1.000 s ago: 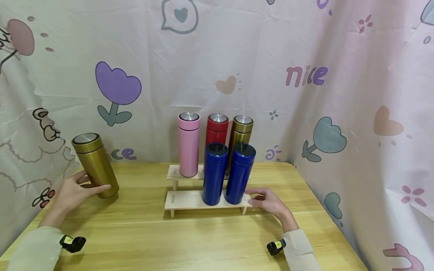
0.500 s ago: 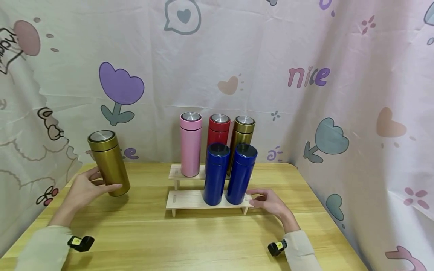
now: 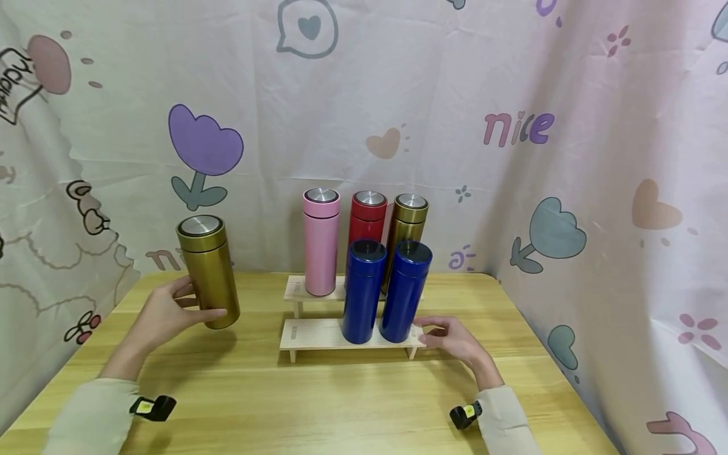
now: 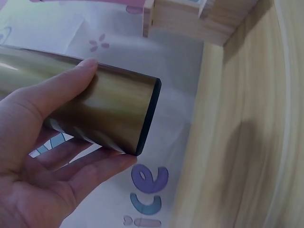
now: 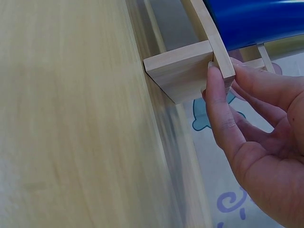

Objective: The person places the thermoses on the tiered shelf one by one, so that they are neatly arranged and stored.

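A gold thermos bottle (image 3: 215, 278) with a silver-topped lid is gripped near its base by my left hand (image 3: 169, 311), thumb on one side and fingers on the other. In the left wrist view its dark bottom rim (image 4: 148, 116) hangs clear of the table. My right hand (image 3: 452, 341) pinches the right end of the wooden stand's lower shelf (image 3: 318, 333), thumb and fingers on either face of the board (image 5: 221, 59). Two blue bottles (image 3: 363, 294) stand on that shelf's right half. Behind, on the upper shelf (image 3: 296, 287), are a pink bottle (image 3: 321, 246), a red bottle (image 3: 368, 215) and another gold bottle (image 3: 411, 212).
The stand sits on a wooden table (image 3: 341, 404) whose back edge meets a printed curtain (image 3: 273, 126). The lower shelf's left half is bare board. The blue bottles partly hide the red bottle and the rear gold one.
My left hand has carried the gold bottle rightward, towards the stand, and the bottle leans less than before. My right hand keeps its pinch on the shelf end.
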`<state>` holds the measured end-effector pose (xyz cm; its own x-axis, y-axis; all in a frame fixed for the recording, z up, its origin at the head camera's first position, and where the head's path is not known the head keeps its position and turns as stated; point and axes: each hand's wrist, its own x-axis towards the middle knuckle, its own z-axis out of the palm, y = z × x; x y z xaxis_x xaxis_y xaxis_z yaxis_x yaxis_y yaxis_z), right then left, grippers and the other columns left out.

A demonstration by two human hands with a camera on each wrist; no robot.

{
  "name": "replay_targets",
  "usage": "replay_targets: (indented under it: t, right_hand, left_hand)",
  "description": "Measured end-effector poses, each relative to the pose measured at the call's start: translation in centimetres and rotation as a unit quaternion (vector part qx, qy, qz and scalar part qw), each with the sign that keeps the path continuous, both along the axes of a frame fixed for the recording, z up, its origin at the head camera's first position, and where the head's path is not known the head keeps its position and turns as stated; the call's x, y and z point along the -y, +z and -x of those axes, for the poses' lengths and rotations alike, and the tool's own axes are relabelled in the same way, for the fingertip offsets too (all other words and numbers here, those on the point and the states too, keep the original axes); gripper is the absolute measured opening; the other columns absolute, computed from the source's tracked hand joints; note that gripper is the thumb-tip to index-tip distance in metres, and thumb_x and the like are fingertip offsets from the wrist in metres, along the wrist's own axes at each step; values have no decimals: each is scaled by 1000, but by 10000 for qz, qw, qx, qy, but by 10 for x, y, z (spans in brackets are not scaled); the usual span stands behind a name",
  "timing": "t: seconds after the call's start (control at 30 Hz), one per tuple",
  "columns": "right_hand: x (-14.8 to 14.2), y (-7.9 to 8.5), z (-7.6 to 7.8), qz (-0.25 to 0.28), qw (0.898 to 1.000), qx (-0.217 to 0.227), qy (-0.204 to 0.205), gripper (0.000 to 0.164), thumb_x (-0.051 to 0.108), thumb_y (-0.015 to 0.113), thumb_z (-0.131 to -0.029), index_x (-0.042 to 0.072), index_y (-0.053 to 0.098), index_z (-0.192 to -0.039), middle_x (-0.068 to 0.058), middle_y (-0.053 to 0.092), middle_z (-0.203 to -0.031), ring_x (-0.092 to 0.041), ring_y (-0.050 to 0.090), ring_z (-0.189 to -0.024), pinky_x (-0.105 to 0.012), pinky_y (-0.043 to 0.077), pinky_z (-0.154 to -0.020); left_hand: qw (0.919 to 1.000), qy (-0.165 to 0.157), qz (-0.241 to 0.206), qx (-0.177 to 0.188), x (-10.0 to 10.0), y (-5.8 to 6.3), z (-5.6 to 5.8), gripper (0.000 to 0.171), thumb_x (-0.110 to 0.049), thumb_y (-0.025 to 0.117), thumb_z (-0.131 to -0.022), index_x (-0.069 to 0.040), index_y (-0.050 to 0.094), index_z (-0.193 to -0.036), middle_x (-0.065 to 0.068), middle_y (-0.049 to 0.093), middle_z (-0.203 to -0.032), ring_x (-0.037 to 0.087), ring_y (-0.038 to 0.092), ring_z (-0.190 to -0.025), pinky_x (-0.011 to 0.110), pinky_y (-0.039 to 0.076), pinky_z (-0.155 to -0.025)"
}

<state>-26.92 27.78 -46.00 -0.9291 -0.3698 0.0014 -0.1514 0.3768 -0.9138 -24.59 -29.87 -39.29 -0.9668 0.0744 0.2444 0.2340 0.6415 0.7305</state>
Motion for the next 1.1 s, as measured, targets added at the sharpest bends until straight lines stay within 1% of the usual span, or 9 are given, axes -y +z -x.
replay_targets:
  t: [0.1, 0.27, 0.33, 0.47, 0.53, 0.6, 0.73, 0.83, 1.1]
  right_hand:
    - [0, 0, 0, -25, 10000, -4, 6, 43, 7, 70, -97, -4, 62, -137, -30, 56, -146, -27, 71, -107, -33, 64, -86]
    - [-1, 0, 1, -10, 10000, 27, 2, 43, 8, 71, -96, -3, 62, -137, -29, 56, -146, -28, 71, -108, -29, 63, -85]
    - [-1, 0, 1, 1, 10000, 42, 1, 43, 8, 71, -96, -3, 63, -137, -29, 56, -146, -27, 71, -108, -28, 62, -85]
    - [-1, -1, 1, 36, 10000, 60, 20, 44, 9, 72, -96, -3, 62, -137, -29, 56, -147, -25, 71, -107, -28, 62, -85]
    - [-1, -1, 1, 37, 10000, 67, 20, 45, 10, 72, -96, -4, 62, -137, -29, 56, -147, -24, 71, -107, -28, 62, -86]
    - [-1, -1, 1, 22, 10000, 73, 10, 46, 11, 73, -96, -4, 62, -138, -29, 56, -147, -23, 70, -107, -27, 62, -86]
    - [-1, -1, 0, 4, 10000, 76, -37, 46, 12, 73, -95, -3, 62, -138, -28, 56, -147, -21, 70, -107, -25, 62, -85]
    - [-1, 0, 0, 4, 10000, 82, -40, 47, 12, 73, -95, -3, 61, -138, -28, 56, -147, -21, 70, -107, -25, 61, -85]
    - [-1, 0, 1, 57, 10000, 77, 12, 46, 11, 72, -96, -5, 61, -138, -30, 56, -146, -21, 71, -106, -26, 62, -85]
  left_hand:
    - [10000, -49, -12, -82, -6, 2, -1, 84, -34, 90, -81, 1, 51, -147, 29, 64, -137, 43, 70, -113, 16, 56, -78]
    - [9997, -124, -84, -214, -15, 5, -3, 80, -32, 91, -79, 1, 55, -143, 25, 67, -132, 11, 70, -103, 15, 57, -81]
    - [9995, -170, -125, -235, -19, 7, -4, 80, -31, 91, -80, 2, 55, -143, 26, 67, -132, 13, 71, -103, 15, 57, -81]
    - [9993, -236, -180, -216, -27, 8, -5, 80, -29, 91, -80, 3, 54, -142, 28, 66, -132, 36, 72, -109, 16, 57, -80]
    - [9992, -271, -185, -212, -30, 9, -6, 80, -29, 91, -80, 2, 54, -143, 28, 66, -132, 40, 71, -110, 17, 58, -80]
    - [9991, -319, -181, -235, -33, 9, -6, 80, -29, 91, -79, 1, 54, -143, 26, 66, -132, 35, 71, -109, 19, 59, -82]
    - [9985, -416, -146, -331, -40, 10, -6, 76, -28, 92, -78, -1, 57, -141, 22, 69, -129, 14, 70, -103, 24, 60, -85]
    - [9980, -468, -186, -387, -46, 11, -7, 73, -27, 93, -78, -2, 60, -137, 20, 70, -126, 3, 67, -99, 24, 60, -85]
    - [9963, -591, -200, -594, -60, 11, -8, 67, -26, 94, -75, -2, 65, -129, 19, 73, -120, -5, 66, -95, 29, 62, -86]
